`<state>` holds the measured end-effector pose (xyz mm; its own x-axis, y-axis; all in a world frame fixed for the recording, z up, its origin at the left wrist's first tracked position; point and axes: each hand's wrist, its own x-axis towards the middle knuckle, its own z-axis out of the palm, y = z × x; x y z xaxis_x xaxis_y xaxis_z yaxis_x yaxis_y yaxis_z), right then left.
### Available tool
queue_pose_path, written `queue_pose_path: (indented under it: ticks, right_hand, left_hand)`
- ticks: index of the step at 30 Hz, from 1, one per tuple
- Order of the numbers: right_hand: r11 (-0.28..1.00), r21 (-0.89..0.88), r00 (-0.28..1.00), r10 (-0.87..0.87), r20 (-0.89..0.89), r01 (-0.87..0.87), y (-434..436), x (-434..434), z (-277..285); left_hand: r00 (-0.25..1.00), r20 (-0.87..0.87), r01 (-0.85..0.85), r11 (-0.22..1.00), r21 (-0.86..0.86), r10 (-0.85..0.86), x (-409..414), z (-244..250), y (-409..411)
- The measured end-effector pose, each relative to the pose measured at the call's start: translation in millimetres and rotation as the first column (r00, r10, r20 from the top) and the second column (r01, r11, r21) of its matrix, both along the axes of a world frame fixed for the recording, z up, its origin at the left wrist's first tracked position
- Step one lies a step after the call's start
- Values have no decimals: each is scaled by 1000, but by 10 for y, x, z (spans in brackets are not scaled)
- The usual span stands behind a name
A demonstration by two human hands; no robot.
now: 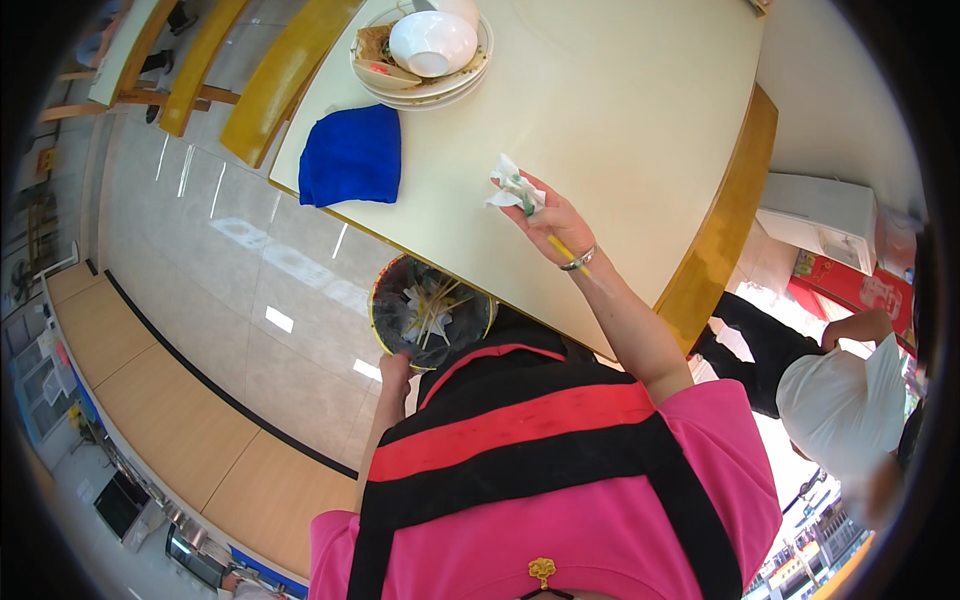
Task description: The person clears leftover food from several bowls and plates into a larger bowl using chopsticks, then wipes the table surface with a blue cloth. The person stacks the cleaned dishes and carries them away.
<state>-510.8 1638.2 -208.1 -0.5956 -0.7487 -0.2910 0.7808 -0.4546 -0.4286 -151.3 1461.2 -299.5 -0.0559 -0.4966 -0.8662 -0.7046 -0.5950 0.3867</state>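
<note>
My right hand (pixel 553 225) is above the cream tabletop (pixel 600 120), closed around crumpled white tissue (pixel 511 186) with a bit of green in it. A thin yellow strip (pixel 559 244) with a clear end lies along the palm and wrist, perhaps a straw or wrapper. My left hand (pixel 396 370) grips the rim of a round waste bin (pixel 380 311) beside the table edge. Inside the bin are wooden chopsticks or skewers (pixel 427 306) and used tissues (pixel 439 322). A folded blue cloth (pixel 351 156) rests near the table's left edge.
Stacked dirty plates (pixel 450 94) carry food scraps and a white bowl (pixel 433 45) turned upside down. Wooden benches (pixel 289 71) stand left, another bench (pixel 724 217) right. A wood-panelled counter (pixel 180 405) runs along the lower left. Another person (pixel 832 397) is at the right.
</note>
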Motion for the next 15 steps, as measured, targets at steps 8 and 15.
queue_pose_path:
  ticks: [8, 15]
  right_hand:
    - [836, 525, 956, 1, -292, 159, 211, -457, -252]
    - [360, 697, 732, 54, -679, 620, 715, -2266, -622]
  left_hand:
    - [998, 57, 30, 999, -33, -28, -26, 32, 7]
    - [998, 58, 14, 1000, -24, -12, -2, -24, 7]
